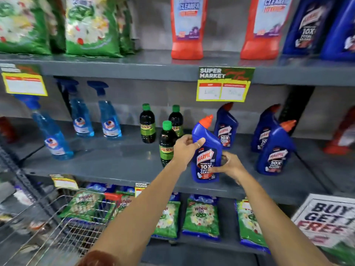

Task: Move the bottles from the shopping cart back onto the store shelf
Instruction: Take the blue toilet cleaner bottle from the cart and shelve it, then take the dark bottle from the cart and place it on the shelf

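Blue plastic toilet-cleaner bottle with an orange cap [206,150] stands upright at the grey metal shelf [115,164] front edge, left hand [185,148] gripping its neck, right hand [228,166] cupping its label side.

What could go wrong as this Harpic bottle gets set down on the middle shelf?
1. The held Harpic bottle sits near the shelf's front edge; set down there, it might tip off.
2. The left hand is right beside the green-capped dark bottle and could knock it over.
3. The right hand grips low, so the tall bottle may wobble on release.
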Available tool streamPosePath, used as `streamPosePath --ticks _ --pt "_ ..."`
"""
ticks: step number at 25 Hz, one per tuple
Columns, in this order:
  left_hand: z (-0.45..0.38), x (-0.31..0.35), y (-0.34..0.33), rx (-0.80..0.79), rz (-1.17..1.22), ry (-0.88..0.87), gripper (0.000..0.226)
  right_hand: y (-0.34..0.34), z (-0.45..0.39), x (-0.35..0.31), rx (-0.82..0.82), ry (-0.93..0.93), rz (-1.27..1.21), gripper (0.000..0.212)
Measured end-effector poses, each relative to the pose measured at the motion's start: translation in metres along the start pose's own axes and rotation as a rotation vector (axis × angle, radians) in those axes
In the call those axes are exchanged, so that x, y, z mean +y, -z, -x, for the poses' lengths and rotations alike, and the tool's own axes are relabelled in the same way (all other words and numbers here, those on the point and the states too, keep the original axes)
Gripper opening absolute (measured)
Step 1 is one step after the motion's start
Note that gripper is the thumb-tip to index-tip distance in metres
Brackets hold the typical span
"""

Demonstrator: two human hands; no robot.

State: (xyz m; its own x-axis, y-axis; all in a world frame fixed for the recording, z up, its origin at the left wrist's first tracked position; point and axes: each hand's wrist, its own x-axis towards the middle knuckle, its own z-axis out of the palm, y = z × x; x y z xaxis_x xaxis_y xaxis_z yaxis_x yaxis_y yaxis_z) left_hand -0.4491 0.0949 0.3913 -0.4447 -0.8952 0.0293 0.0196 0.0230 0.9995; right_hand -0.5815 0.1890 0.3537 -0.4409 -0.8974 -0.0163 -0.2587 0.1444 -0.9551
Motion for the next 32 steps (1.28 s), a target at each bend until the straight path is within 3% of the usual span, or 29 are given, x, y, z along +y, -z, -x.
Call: streamPosePath --ticks 6,16,19,22,26,32 --pt "-0.029 -0.016 -0.047 -0.082 -0.105 0.02 0.027 0.016 -0.023 0.035 0.218 -0.025 -0.118 0.059" --pt "-0.037 -0.023 -0.063 -0.099 -0.102 0.005 0.03 0.028 -0.032 0.041 0.296 -0.087 -0.1 0.064" --pt "-0.036 -0.024 -0.048 -0.034 -0.155 0.0 0.029 0.011 -0.017 0.041 0.542 -0.053 0.067 0.073" --pt "-0.027 -0.022 -0.012 0.039 -0.21 -0.061 0.03 -0.024 0.003 0.037 0.764 0.114 0.141 0.039" --pt "-0.001 -0.022 0.06 0.155 -0.173 -0.051 0.041 -0.083 0.006 0.02 0.641 0.324 0.167 0.016" --pt "0.051 -0.072 0.211 0.466 -0.179 0.067 0.019 -0.201 0.019 0.001 0.315 0.408 0.164 0.008"
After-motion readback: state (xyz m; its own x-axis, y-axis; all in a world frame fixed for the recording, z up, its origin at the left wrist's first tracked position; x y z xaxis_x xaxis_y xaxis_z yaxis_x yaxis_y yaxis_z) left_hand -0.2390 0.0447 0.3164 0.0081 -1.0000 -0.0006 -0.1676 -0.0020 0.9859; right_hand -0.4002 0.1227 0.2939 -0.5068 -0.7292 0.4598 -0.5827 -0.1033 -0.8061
